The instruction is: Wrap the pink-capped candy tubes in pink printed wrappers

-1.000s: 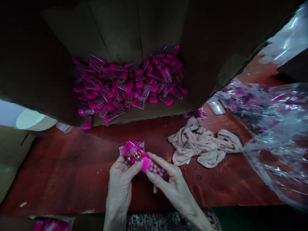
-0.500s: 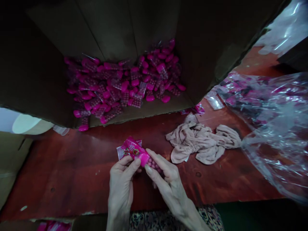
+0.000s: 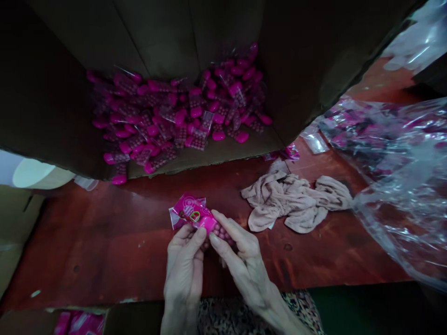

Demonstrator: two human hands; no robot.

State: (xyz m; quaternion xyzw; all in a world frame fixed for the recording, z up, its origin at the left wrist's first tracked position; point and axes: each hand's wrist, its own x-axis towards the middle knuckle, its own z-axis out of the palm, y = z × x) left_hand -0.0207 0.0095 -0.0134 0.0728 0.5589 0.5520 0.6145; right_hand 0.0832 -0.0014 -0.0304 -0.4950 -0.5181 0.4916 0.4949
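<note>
"Closer to the right hand [image 3: 247, 260], that's where the left wrist has swung since a second ago; the left hand [image 3: 185, 260] now stands more upright."

"What's it gripping?"

"Thumb and fingers are closed on the pink wrapper [image 3: 188, 207], right by the pink cap [image 3: 207, 224]. The wrapper pokes out past the left fingertips, away from the wearer."

"And the right hand?"

"Clamped too, thumb and forefinger on either side of the small container, just where the cap meets the pink balls [image 3: 223, 234]. So the container lies between both hands, held above the red table [image 3: 104, 242]."

"What's beyond them?"

"Ahead of both hands, a big cardboard box [image 3: 296, 93], with a heap of pink-capped containers [image 3: 167, 121] inside. Past the right hand, off to its right, a crumpled cloth [image 3: 296, 200], and farther right a clear plastic bag [image 3: 401, 186] with pink things in it."

"Left side?"

"Well out from the left hand, a pale bowl [image 3: 42, 174]. Nearer the wearer, low to that hand's left, some pink packets [image 3: 82, 323]."
</note>
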